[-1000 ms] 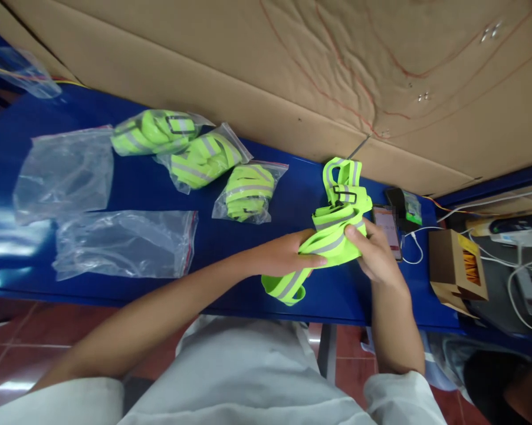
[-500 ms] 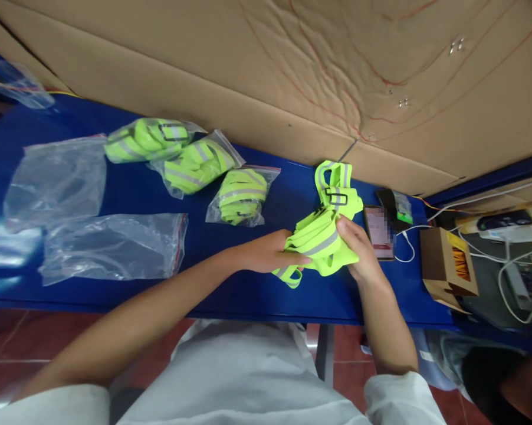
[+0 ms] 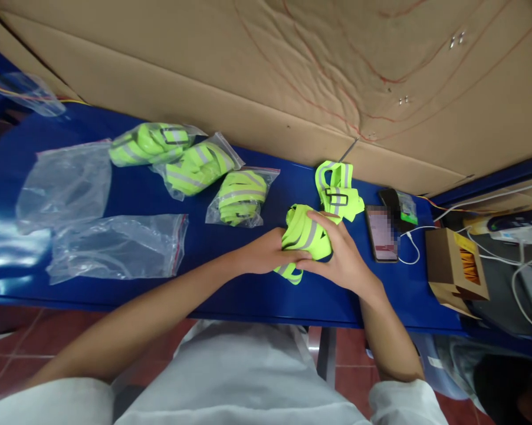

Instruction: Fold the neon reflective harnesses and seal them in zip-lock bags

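Between both hands is a bundled neon-yellow reflective strap (image 3: 309,233) with a grey stripe, rolled into a compact wad. My left hand (image 3: 272,252) grips it from the left, its fingertips partly hidden under the folds. From the right, my right hand (image 3: 339,252) wraps round it, thumb and fingers pressing its side. A short loop of strap (image 3: 289,273) hangs out below my left hand. Just beyond lies another neon strap part with a black buckle (image 3: 337,196) on the blue table (image 3: 248,295); whether it joins the wad is hidden.
Several clear zip bags holding neon straps, one of them a rolled strap (image 3: 242,198), lie left of my hands. Flat clear bags (image 3: 115,248) rest farther left. To the right are a phone (image 3: 381,233) and an open cardboard box (image 3: 456,268). Cardboard panelling (image 3: 181,77) stands behind.
The looser folds in my hands have been wrapped into a tighter roll. My right hand has turned and moved left over it. The buckle end stays in place.
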Tool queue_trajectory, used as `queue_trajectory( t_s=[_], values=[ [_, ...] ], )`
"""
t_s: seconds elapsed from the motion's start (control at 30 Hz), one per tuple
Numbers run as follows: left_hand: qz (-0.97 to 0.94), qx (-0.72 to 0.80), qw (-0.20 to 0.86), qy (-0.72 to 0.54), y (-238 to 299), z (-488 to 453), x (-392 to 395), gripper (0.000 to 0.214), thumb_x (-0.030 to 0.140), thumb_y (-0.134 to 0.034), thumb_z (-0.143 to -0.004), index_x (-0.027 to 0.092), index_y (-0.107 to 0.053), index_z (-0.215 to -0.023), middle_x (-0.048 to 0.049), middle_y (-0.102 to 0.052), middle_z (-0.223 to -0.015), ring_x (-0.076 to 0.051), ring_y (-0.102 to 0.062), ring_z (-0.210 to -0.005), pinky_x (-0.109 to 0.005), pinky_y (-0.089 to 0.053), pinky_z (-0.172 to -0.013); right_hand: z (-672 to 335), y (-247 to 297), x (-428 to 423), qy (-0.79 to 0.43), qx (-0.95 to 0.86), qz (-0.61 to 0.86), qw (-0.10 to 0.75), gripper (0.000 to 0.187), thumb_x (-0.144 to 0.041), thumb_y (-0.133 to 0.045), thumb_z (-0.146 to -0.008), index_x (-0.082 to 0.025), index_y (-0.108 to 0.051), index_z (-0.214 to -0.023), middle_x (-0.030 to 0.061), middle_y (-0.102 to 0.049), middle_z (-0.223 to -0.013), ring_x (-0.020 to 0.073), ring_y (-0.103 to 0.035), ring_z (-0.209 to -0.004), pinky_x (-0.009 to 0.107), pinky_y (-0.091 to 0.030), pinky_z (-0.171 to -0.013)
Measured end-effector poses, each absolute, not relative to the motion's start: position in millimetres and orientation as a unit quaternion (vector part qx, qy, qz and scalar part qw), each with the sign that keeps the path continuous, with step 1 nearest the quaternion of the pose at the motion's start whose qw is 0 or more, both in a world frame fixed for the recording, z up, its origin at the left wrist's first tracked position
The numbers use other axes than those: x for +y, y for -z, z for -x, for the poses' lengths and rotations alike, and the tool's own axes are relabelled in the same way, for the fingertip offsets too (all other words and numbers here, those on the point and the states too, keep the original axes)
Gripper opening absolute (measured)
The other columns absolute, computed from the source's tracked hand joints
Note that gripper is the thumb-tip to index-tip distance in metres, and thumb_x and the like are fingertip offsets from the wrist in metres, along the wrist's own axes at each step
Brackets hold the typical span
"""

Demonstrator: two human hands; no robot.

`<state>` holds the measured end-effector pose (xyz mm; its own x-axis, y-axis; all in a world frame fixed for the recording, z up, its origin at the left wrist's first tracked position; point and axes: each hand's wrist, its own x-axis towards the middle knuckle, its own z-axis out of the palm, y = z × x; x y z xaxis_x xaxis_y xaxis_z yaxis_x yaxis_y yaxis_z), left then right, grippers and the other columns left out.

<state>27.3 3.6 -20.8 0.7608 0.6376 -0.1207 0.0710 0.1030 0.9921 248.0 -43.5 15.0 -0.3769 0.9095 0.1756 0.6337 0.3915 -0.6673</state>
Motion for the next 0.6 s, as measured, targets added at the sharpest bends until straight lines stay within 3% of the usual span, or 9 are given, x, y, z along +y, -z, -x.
queue_trajectory(
  t_s=[0.1,0.2,0.27,0.37,0.47,0.6],
  values=[
    [-0.67,0.27,0.662,-0.201,19,-25,6,0.035,0.048,-0.067,-0.091,0.013,-0.065,-0.086,0.0017,-0.059,-0.076,-0.011,-0.05,-0.07,-0.021,-0.042,-0.065,-239,-12,-44,-0.271,-0.763,0.511,0.288,0.084,-0.056,-0.085,-0.08,-0.033,-0.048,-0.152,0.0099,-0.054,-0.152,0.0314,-0.053,-0.141,0.05,-0.045,-0.118],
    [-0.695,0.249,0.65,-0.183,19,-23,8,0.038,0.048,-0.066,-0.091,0.015,-0.058,-0.075,0.0038,-0.051,-0.066,-0.01,-0.043,-0.063,-0.021,-0.036,-0.057,-232,-6,-45,-0.315,-0.733,0.518,0.308,0.091,-0.052,-0.088,-0.079,-0.031,-0.042,-0.154,0.0095,-0.051,-0.156,0.0311,-0.053,-0.141,0.05,-0.045,-0.119],
    [-0.714,0.229,0.636,-0.184,20,-25,7,0.033,0.044,-0.068,-0.089,0.015,-0.059,-0.076,0.0026,-0.056,-0.069,-0.011,-0.049,-0.066,-0.021,-0.038,-0.06,-229,-1,-44,-0.323,-0.708,0.54,0.32,0.09,-0.049,-0.088,-0.078,-0.03,-0.044,-0.153,0.0094,-0.053,-0.154,0.0307,-0.055,-0.138,0.049,-0.046,-0.117],
    [-0.708,0.23,0.641,-0.188,19,-29,5,0.026,0.039,-0.071,-0.087,0.014,-0.065,-0.083,-0.0002,-0.065,-0.076,-0.014,-0.058,-0.073,-0.023,-0.044,-0.065,-227,6,-41,-0.315,-0.667,0.575,0.353,0.07,-0.047,-0.087,-0.08,-0.029,-0.058,-0.142,0.0071,-0.063,-0.14,0.0282,-0.063,-0.126,0.047,-0.051,-0.109],
    [-0.651,0.262,0.688,-0.183,13,-30,4,0.031,0.042,-0.079,-0.082,0.014,-0.068,-0.088,-0.0001,-0.069,-0.08,-0.014,-0.062,-0.074,-0.023,-0.049,-0.066,-229,5,-38,-0.305,-0.656,0.569,0.391,0.056,-0.047,-0.086,-0.081,-0.028,-0.068,-0.13,0.0067,-0.066,-0.136,0.0273,-0.062,-0.128,0.045,-0.049,-0.111],
    [-0.592,0.284,0.737,-0.157,4,-25,5,0.035,0.045,-0.083,-0.08,0.013,-0.072,-0.09,-0.0015,-0.072,-0.079,-0.015,-0.067,-0.073,-0.023,-0.054,-0.064,-234,-3,-37,-0.29,-0.638,0.574,0.424,0.051,-0.048,-0.087,-0.08,-0.026,-0.073,-0.124,0.0062,-0.07,-0.13,0.0266,-0.065,-0.123,0.044,-0.05,-0.11]
  ],
)
